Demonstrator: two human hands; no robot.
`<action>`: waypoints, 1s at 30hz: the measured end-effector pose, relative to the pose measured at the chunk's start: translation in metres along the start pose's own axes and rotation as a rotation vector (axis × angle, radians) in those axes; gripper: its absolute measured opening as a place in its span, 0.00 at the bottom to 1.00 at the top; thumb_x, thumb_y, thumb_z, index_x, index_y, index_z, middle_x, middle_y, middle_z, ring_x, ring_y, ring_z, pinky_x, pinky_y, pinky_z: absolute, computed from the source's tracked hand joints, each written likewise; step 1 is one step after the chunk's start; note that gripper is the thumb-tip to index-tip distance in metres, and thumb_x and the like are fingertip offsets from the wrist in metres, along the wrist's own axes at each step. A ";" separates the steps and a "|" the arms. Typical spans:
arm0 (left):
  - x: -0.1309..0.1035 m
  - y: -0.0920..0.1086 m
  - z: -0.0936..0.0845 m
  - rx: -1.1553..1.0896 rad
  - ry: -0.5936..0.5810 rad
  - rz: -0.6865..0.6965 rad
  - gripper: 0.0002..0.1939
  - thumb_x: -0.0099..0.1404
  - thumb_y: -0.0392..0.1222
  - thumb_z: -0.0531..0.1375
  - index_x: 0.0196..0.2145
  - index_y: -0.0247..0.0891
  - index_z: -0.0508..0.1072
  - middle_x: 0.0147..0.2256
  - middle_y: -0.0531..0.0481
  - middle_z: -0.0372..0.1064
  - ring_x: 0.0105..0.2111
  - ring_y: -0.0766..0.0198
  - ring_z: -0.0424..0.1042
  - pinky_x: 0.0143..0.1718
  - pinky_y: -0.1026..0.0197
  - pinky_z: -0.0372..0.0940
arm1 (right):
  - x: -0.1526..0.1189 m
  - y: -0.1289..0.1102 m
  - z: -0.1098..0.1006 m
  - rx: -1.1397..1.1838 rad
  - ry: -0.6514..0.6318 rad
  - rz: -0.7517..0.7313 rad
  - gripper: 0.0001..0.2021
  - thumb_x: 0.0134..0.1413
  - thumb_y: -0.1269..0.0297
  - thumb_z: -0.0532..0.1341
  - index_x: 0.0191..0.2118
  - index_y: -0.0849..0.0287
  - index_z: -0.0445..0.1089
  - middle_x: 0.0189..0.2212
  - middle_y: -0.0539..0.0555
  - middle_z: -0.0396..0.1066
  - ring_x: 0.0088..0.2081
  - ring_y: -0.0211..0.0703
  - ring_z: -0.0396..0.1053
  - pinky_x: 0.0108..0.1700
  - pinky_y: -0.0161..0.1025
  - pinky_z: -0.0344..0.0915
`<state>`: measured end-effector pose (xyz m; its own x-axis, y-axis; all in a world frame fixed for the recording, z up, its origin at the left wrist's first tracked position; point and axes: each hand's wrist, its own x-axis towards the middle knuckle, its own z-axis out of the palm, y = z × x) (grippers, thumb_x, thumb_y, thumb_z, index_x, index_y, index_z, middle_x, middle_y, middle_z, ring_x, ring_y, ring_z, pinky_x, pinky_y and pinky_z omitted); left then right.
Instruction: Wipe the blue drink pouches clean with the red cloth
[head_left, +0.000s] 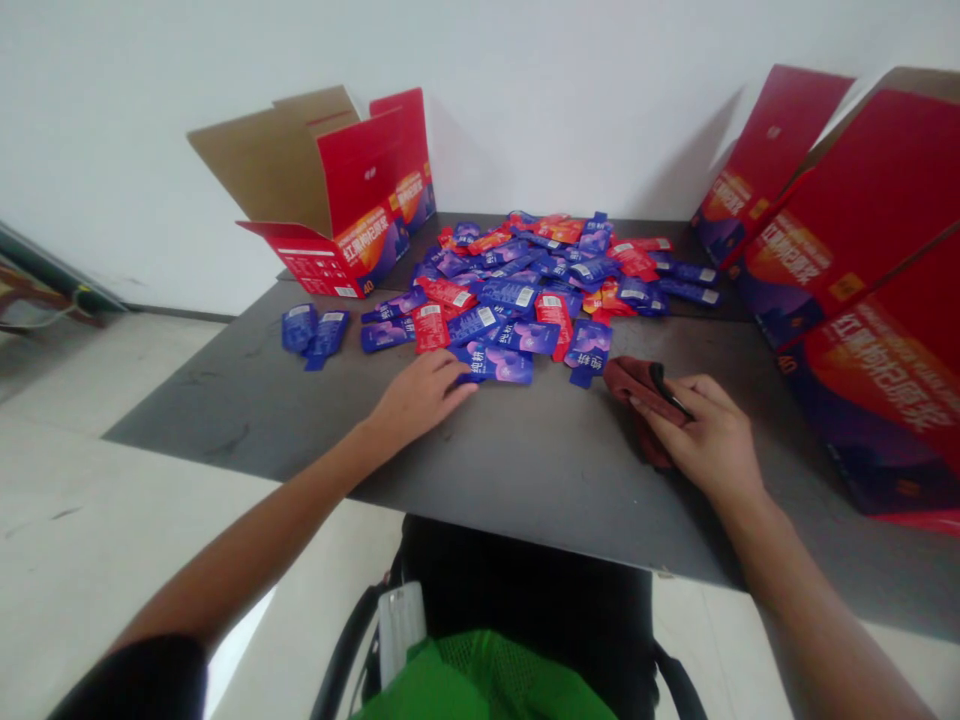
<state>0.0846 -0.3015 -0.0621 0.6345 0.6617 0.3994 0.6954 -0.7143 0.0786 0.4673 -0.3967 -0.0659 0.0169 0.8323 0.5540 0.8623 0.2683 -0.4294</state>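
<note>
My left hand [424,395] rests low on the table with its fingers stretched out. Its fingertips reach the left end of a blue-purple sachet [502,364] at the front of a heap. My right hand [712,435] grips a folded reddish-brown cloth [645,405], which has a dark edge, just above or on the tabletop. Left of that cloth lies another blue sachet [589,348]. Blue and red sachets [517,293] are piled loosely at the middle and back of the table. Two more blue sachets [326,335] lie apart on the left.
An open red carton [360,245] with raised flaps stands at the back left of the grey table [517,480]. More red cartons [877,330] line the right side. A white wall is behind. A white phone-like object [401,625] lies beside my lap.
</note>
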 end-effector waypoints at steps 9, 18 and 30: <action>0.047 0.009 0.025 0.097 -0.029 0.097 0.27 0.71 0.57 0.61 0.59 0.34 0.74 0.57 0.36 0.69 0.54 0.46 0.67 0.55 0.46 0.63 | -0.001 0.008 0.000 0.015 -0.052 0.002 0.18 0.63 0.54 0.65 0.54 0.54 0.76 0.38 0.54 0.70 0.39 0.46 0.71 0.39 0.41 0.67; 0.034 0.028 0.039 0.052 -0.067 0.274 0.27 0.74 0.59 0.55 0.55 0.35 0.76 0.53 0.40 0.76 0.53 0.50 0.70 0.52 0.50 0.63 | -0.001 0.005 -0.001 0.047 -0.054 0.016 0.15 0.63 0.54 0.65 0.51 0.54 0.78 0.36 0.54 0.69 0.38 0.46 0.71 0.38 0.41 0.67; -0.018 0.076 0.001 -0.283 -0.187 0.314 0.16 0.78 0.49 0.54 0.50 0.37 0.76 0.58 0.44 0.73 0.60 0.55 0.68 0.64 0.49 0.61 | 0.002 0.005 -0.004 0.020 0.020 0.048 0.15 0.61 0.54 0.66 0.49 0.54 0.79 0.36 0.53 0.70 0.39 0.46 0.71 0.39 0.41 0.67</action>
<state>0.1261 -0.3674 -0.0642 0.8677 0.4145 0.2743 0.3567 -0.9036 0.2372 0.4742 -0.3955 -0.0641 0.0683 0.8348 0.5463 0.8500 0.2381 -0.4700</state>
